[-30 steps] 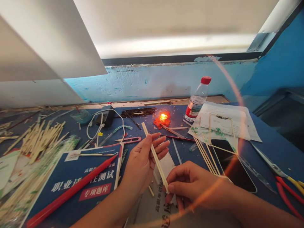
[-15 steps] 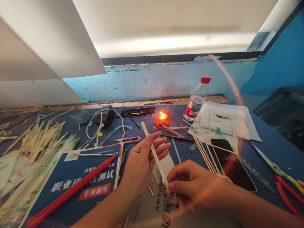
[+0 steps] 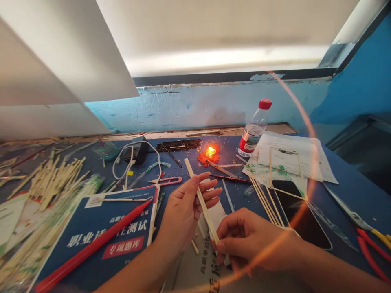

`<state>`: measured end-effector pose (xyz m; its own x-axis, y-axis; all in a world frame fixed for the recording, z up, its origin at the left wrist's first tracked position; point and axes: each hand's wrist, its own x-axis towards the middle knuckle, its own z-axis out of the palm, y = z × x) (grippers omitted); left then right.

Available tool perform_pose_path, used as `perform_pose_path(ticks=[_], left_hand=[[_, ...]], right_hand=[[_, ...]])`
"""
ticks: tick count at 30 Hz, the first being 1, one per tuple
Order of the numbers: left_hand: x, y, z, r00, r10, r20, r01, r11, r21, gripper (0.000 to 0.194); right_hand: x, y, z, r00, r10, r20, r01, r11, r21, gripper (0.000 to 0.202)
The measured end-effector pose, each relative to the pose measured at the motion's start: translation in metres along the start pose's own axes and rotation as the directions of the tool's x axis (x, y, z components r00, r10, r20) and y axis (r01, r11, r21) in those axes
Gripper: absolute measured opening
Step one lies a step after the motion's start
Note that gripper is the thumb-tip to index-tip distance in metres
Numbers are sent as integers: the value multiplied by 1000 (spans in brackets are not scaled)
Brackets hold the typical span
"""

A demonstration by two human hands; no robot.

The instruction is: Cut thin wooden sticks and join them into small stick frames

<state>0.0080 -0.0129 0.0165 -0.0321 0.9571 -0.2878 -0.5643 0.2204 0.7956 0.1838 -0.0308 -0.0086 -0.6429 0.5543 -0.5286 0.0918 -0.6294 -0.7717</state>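
Note:
A pair of pale wooden chopsticks, side by side, slants between my two hands above a grey-white printed book. My left hand lies palm up under them, thumb pressed on the sticks and the other fingers stretched out. At the lower end, my right hand pinches the chopsticks between thumb and fingers. Beyond the hands, a small flame burns on a red flower-shaped holder. To the right of the flame, several loose sticks lie beside a thin stick frame.
A blue book with a red pen-shaped tool lies left. Behind it are piled sticks, a black adapter and a pink-handled cutter. Rightward are a bottle, papers, phone and scissors.
Both hands keep the same hold on the chopsticks. The whole view has shifted slightly, and the flame looks a little smaller.

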Motion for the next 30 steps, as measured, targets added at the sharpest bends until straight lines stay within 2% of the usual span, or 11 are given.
perform_pose_path(ticks=[9,20,26,30], left_hand=[[4,4,-1,999,16,42,-17,1000,13,29],[12,15,-6,997,64,-39,-58,990,127,32],[12,13,-8,997,60,-50,-51,983,175,30],[10,11,-8,998,52,-23,-47,984,172,29]], right_hand=[[-2,-5,-2,1000,-16,27,17,1000,-18,22],[-4,-1,-4,992,27,126,-23,999,-30,31],[-4,-1,-5,993,48,109,-42,997,-59,30],[-7,-3,-5,989,118,87,-105,985,-138,22]])
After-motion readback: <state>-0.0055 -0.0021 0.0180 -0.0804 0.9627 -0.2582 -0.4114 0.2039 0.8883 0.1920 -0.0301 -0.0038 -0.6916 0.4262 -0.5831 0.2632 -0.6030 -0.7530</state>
